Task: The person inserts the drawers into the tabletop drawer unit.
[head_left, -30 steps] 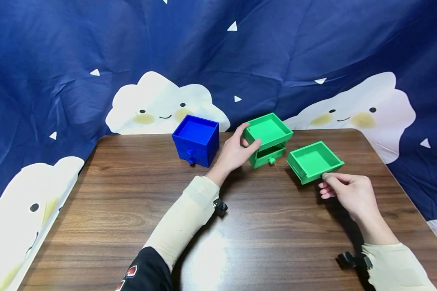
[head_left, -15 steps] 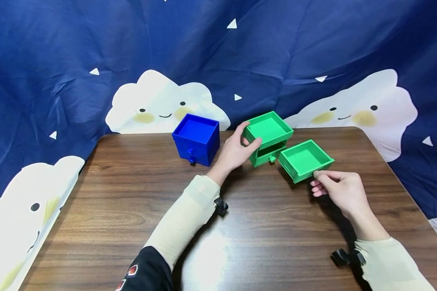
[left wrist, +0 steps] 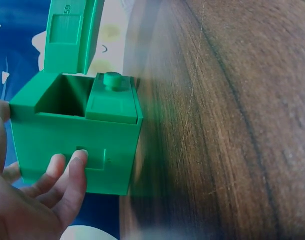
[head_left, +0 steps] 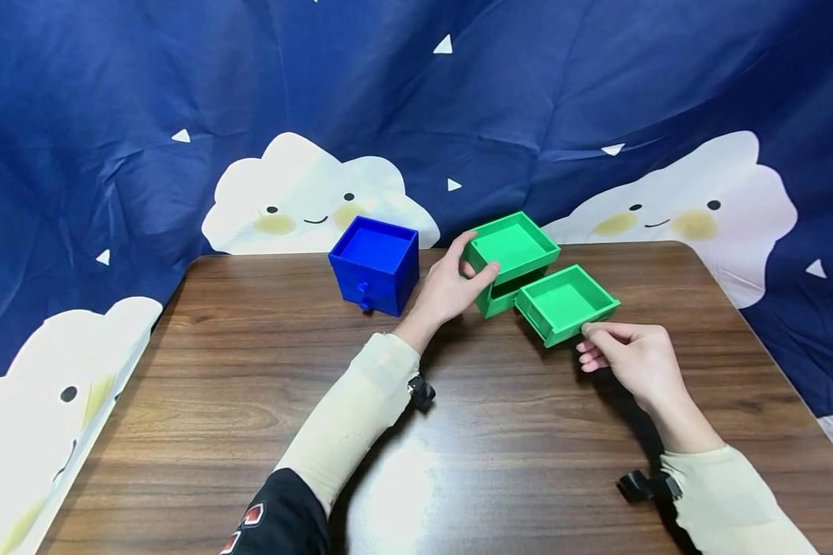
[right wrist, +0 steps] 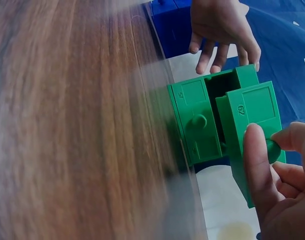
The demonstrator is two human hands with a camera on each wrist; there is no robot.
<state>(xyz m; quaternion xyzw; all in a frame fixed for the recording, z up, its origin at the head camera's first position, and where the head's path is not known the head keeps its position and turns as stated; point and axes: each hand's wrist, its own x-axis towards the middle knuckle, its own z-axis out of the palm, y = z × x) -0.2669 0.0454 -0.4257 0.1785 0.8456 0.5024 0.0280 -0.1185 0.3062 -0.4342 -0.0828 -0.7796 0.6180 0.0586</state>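
A small green drawer cabinet (head_left: 514,245) stands near the table's back edge, with an open slot in its upper front and a knobbed lower drawer (right wrist: 196,122) below. My left hand (head_left: 450,291) holds the cabinet by its left side, thumb at the front edge and fingers along the side and back. A loose green drawer (head_left: 569,299), hollow and marked 62, hangs in front of the cabinet's right side. My right hand (head_left: 632,358) pinches the round knob (right wrist: 273,150) on its front between thumb and finger. The drawer's back end is close to the slot.
A blue drawer cabinet (head_left: 375,266) with a front knob stands left of the green one, near my left wrist. Both rest on a brown wooden table (head_left: 215,401). Behind the back edge hangs a blue cloth (head_left: 361,85) with white clouds.
My right hand has moved left with the green drawer, bringing it from the right up to the cabinet's front. The left hand and both cabinets have stayed in place.
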